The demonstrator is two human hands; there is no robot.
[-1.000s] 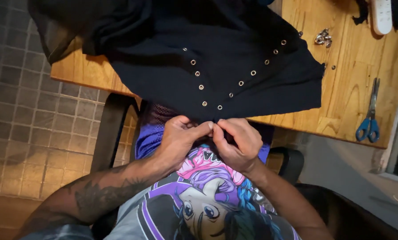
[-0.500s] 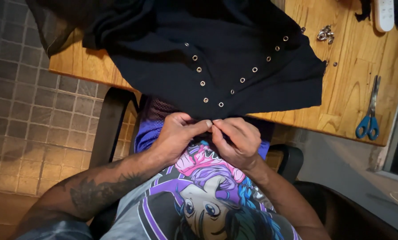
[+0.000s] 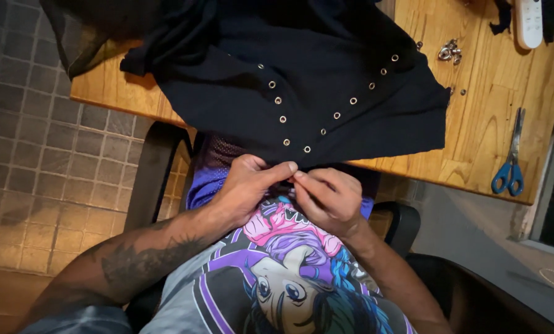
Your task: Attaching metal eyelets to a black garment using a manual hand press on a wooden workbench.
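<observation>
Both hands, left (image 3: 247, 185) and right (image 3: 328, 196), pinch the black eyeleted cloth's (image 3: 302, 93) hem in closed grips; a tug could drag it off the wooden tabletop (image 3: 475, 124).

- To the left of our hands we see a floor (image 3: 36, 154) of small square grey-brown tiles, dim and warmer in tone toward the bottom corner.
- Above our hands stretches a wooden table (image 3: 493, 154) of pale, warmly lit planks.
- Beneath us sits a black chair, one armrest (image 3: 150, 167) left and another armrest (image 3: 404, 219) right.
</observation>
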